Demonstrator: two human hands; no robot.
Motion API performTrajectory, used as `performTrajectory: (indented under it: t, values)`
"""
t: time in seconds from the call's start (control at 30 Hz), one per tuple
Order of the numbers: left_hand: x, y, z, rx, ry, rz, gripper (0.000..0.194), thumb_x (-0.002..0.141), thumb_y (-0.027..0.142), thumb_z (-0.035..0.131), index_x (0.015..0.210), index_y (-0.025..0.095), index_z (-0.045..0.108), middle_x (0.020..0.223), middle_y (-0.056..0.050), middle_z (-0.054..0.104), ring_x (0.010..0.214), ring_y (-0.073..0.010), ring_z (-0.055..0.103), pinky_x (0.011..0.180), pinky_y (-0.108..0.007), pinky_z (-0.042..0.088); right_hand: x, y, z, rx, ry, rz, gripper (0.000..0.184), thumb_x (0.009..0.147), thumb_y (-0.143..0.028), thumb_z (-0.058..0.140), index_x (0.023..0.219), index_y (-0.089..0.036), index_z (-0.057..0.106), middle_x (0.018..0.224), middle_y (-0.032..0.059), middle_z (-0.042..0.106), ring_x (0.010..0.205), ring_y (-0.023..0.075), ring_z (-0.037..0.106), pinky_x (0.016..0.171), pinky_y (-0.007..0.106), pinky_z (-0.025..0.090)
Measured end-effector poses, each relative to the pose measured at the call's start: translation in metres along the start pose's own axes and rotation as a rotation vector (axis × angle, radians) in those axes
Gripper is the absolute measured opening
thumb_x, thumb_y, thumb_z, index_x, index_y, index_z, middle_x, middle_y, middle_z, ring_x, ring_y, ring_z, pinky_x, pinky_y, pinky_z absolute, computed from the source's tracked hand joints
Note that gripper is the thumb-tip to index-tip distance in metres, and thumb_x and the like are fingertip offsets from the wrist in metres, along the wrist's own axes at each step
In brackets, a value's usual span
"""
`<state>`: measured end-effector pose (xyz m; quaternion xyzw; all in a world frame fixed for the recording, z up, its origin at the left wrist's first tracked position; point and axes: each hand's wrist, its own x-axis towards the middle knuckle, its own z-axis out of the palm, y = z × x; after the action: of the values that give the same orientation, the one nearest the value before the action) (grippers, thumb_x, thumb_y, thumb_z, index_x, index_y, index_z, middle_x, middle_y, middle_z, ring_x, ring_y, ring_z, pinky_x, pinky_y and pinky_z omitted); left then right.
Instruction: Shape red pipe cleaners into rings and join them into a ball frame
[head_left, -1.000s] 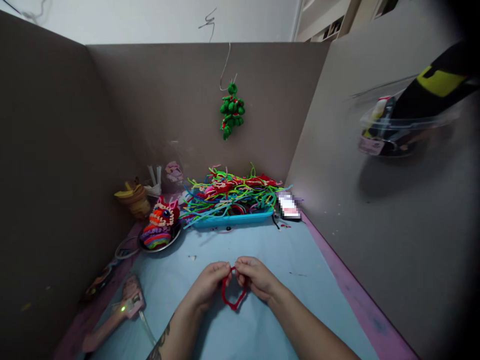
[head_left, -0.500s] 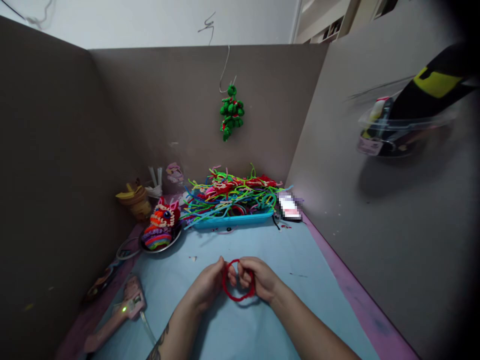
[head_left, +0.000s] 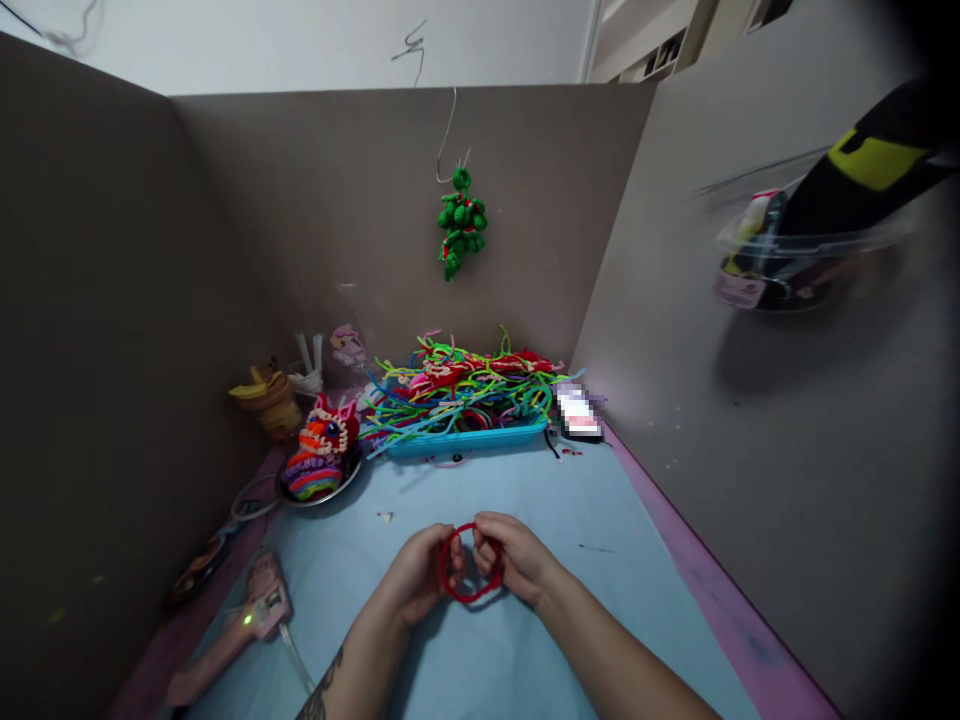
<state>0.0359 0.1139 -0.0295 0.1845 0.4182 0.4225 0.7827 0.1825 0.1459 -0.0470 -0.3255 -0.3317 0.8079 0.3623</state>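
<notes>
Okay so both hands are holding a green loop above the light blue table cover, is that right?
Not quite: the loop is red, not green, as the head view shows. The left hand and right hand do hold it above the light blue table cover.

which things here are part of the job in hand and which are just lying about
In the job:
red loop, held between left hand and right hand
strands in the tray, probably: similar material
glue gun, perhaps: lit but untouched

Seemingly just about:
figure in its bowl
phone
green ornament, hanging
</notes>
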Motion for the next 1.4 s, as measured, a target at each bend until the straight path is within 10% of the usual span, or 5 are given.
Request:
performTrajectory:
  t: [0.7, 1.4]
  values:
    - [0.006, 0.002, 0.002, -0.356, 0.111, 0.123, 0.031, 0.087, 0.015, 0.046, 0.058, 0.012, 0.056, 0.052, -0.002, 0.054, 0.049, -0.0092, 0.052, 0.049, -0.019, 0.043, 0.001, -0.006, -0.003, 0.146, 0.035, 0.039, 0.037, 0.073, -0.05, 0.065, 0.075, -0.013, 0.064, 0.051, 0.0001, 0.061, 0.047, 0.0114, 0.056, 0.053, 0.023, 0.039]
    - [0.008, -0.005, -0.006, -0.22, 0.02, 0.111, 0.024, 0.084, 0.021, 0.057, 0.063, 0.012, 0.061, 0.053, -0.002, 0.057, 0.047, -0.0109, 0.052, 0.051, -0.023, 0.04, 0.0, -0.007, -0.005, 0.139, -0.005, -0.029, 0.034, 0.07, -0.045, 0.07, 0.072, -0.012, 0.067, 0.047, -0.0009, 0.057, 0.045, 0.0113, 0.053, 0.051, 0.024, 0.038]
